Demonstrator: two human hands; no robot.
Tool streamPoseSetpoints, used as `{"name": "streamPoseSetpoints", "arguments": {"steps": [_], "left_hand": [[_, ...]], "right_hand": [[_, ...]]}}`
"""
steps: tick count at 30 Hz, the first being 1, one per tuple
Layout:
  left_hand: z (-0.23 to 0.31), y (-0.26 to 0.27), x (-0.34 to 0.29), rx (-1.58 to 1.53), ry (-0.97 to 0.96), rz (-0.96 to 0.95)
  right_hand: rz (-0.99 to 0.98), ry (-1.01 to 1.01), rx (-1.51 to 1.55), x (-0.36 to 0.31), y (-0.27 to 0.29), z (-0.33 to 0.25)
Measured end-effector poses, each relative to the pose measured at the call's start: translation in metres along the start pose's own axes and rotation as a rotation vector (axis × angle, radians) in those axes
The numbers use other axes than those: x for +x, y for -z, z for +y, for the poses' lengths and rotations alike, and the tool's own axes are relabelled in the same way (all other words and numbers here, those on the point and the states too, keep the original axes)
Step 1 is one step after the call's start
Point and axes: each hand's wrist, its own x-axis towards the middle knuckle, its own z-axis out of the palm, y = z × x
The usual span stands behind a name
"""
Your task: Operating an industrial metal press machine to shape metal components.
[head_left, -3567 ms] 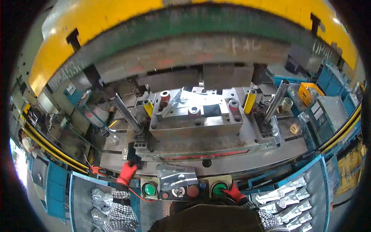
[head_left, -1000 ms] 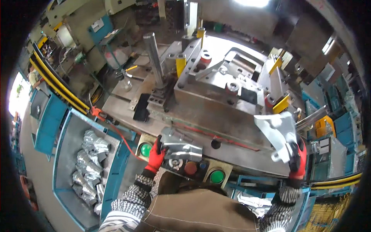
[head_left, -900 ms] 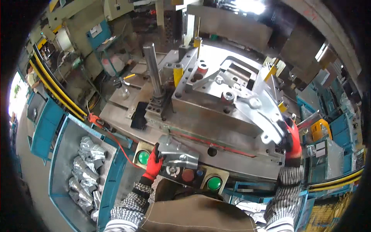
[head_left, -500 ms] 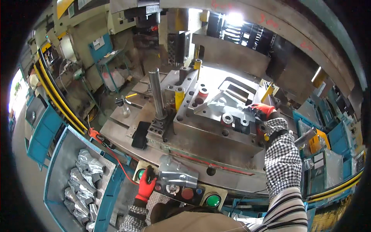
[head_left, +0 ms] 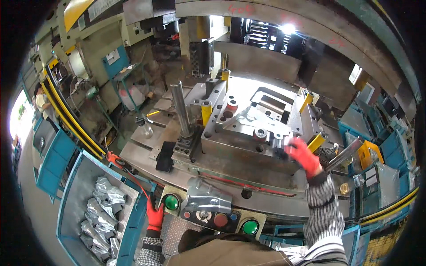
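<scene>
My left hand (head_left: 154,217), in a red glove with dark fingertips, is beside the left green button (head_left: 171,201) of the control panel, its fingers apart and holding nothing I can see. At the front right corner of the press die (head_left: 248,144), my right hand (head_left: 305,156) has its red-gloved fingers curled. A shiny grey patch shows at its fingertips; blur hides what it is. Flat bright metal (head_left: 250,116) lies on top of the die. A formed grey metal part (head_left: 208,195) rests on the panel, between the two green buttons.
A blue-rimmed bin (head_left: 66,213) with several formed metal parts (head_left: 101,217) stands at left. A steel guide post (head_left: 179,108) rises beside a black phone-like slab (head_left: 165,156). Yellow posts (head_left: 207,113) stand around the die. The upper press frame (head_left: 266,11) hangs above. A person (head_left: 43,103) is far left.
My left hand has come off the green button and moved left and down. My right hand has drawn back toward me from the top of the die to its front corner.
</scene>
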Motion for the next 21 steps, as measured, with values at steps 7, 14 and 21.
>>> {"name": "streamPoseSetpoints", "arguments": {"steps": [7, 14, 21], "left_hand": [[-0.067, -0.016, 0.047, -0.012, 0.184, -0.287], [-0.111, -0.013, 0.071, -0.025, 0.291, -0.415], [-0.098, 0.004, 0.054, -0.119, 0.290, -0.347]], "right_hand": [[-0.567, -0.384, -0.472, -0.241, -0.107, 0.108], [0.150, -0.521, 0.318, -0.310, -0.262, 0.207], [0.288, -0.427, 0.579, -0.286, -0.278, 0.174]]}}
